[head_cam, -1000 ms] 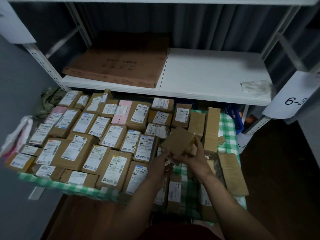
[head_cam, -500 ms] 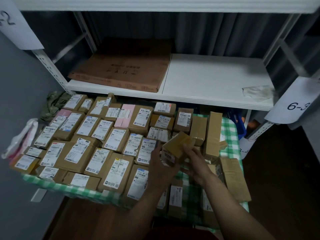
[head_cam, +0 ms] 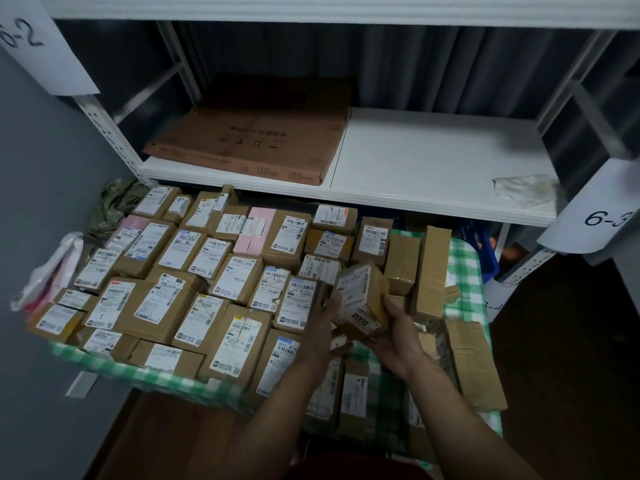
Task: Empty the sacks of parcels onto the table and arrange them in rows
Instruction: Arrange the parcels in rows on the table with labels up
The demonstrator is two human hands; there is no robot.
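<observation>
Both hands hold one small parcel (head_cam: 362,299) just above the table (head_cam: 464,271): the left hand (head_cam: 322,323) grips its side, the right hand (head_cam: 393,327) cups it from below. I judge it is the arranging step; next, the parcel needs a free place beside the rows of parcels (head_cam: 221,289).

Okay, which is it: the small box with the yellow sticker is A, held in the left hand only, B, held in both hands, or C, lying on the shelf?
B: the left hand and right hand both grip the box, one at each side.
</observation>
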